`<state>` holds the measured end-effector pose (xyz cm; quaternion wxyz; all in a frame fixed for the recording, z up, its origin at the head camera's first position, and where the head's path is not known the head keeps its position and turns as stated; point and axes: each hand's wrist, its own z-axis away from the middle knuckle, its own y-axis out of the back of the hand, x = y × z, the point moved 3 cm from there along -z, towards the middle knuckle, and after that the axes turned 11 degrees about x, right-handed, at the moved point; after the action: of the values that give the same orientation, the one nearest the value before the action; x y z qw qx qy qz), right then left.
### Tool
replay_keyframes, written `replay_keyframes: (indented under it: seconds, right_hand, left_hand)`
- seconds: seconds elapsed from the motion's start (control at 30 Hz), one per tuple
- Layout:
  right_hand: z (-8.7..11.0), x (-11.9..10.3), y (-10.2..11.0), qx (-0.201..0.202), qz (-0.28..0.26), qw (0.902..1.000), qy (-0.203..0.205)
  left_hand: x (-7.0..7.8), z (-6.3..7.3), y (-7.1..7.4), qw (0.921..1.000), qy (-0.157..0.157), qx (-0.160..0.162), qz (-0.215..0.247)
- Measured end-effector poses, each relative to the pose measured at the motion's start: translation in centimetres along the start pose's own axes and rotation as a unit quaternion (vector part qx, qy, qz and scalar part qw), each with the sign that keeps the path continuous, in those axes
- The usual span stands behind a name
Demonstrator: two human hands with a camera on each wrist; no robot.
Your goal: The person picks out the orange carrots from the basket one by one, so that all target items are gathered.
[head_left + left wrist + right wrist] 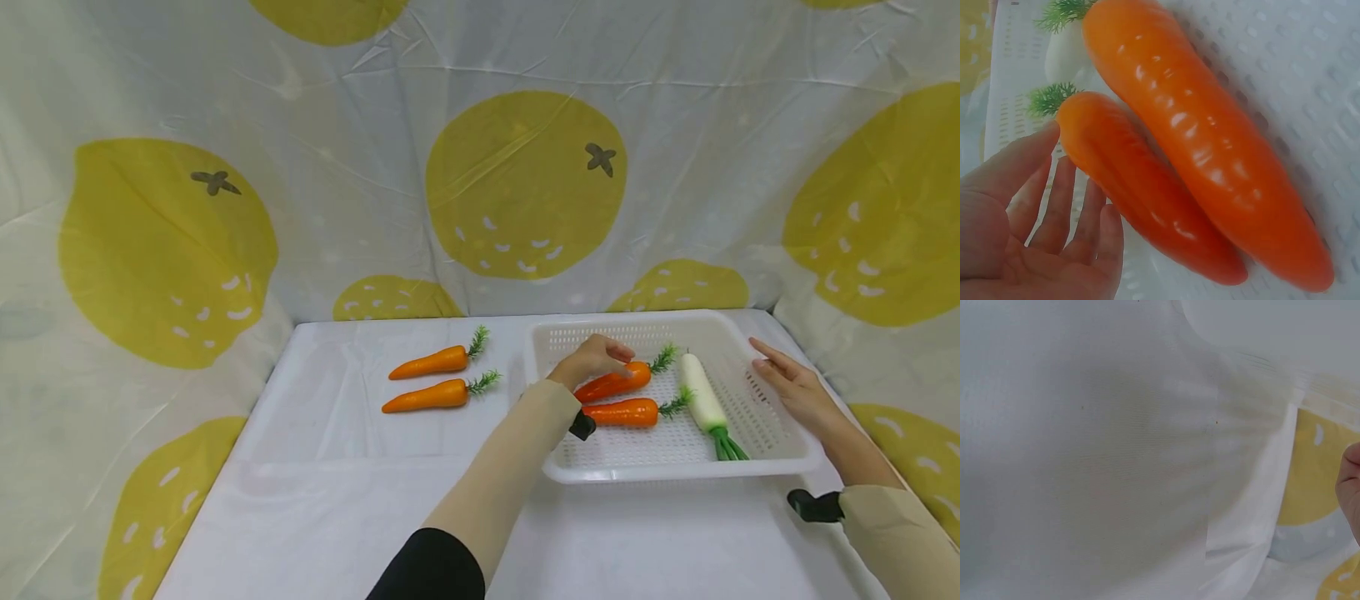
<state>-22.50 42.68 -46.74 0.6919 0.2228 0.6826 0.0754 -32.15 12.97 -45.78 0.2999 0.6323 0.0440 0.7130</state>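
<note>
Holding nothing, our left hand [587, 361] and right hand [801, 392] look half-spread — one sloppy left-hand bump could roll the basket's [675, 472] far carrot [611, 386].

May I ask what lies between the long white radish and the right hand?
In the head view, the floor and side wall of the white plastic basket separate the radish from the hand.

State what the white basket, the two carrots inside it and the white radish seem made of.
White basket: likely molded plastic, slightly shiny, given its regular perforations.
Two carrots inside: probably plastic or coated foam, glossy with bright highlights.
White radish: perhaps similar, looking smooth; uncertain.
</note>
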Motion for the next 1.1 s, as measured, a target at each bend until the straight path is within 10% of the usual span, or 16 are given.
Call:
replay_keyframes:
  seconds: [1.1]
  right_hand:
    - [-0.05, 0.25, 0.01, -0.007, -0.025, 0.9997, 0.004]
  left_hand:
    - [-0.58, -0.38, -0.17, 0.9975, 0.011, -0.022, -0.066]
